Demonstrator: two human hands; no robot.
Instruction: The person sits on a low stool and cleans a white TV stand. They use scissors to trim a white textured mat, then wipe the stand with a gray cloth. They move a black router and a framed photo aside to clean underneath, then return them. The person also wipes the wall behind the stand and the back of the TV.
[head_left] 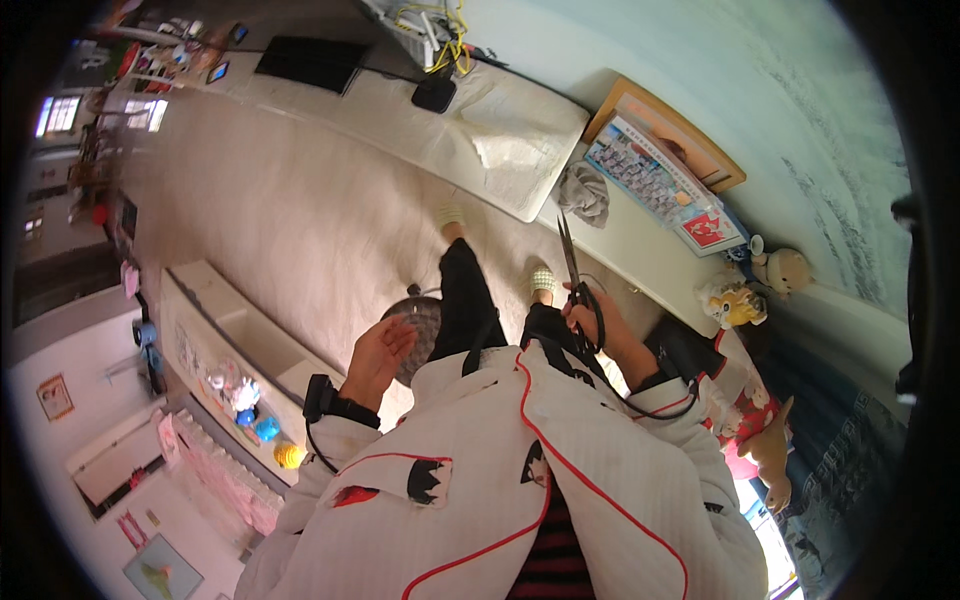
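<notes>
Two hands showed in my feed, well apart from each other. At three o'clock the right hand [607, 325] was closed around the dark handles of the scissors [572, 258], whose blades rose toward twelve o'clock, seemingly close together, though I could not tell whether they met. At eight o'clock the left hand [382, 355] held nothing that I could see, its fingers loosely bent. Beyond it in my view sat a round grey thing [425, 325]; I could not tell whether the two touched.

One foot [451, 215] was farther toward twelve o'clock than the other, so I judged the step in hand to be carrying the scissors, with no cut under way: I could make out nothing between the blades. Between one and two o'clock, a grey cloth [583, 195] lay on the low cabinet [640, 252], near the tips as I saw them, but the depth was unclear. To my mind the next move called for a firm right grip, the points kept clear of the legs [465, 290], and the free left hand ready to steady whatever the blades met.
</notes>
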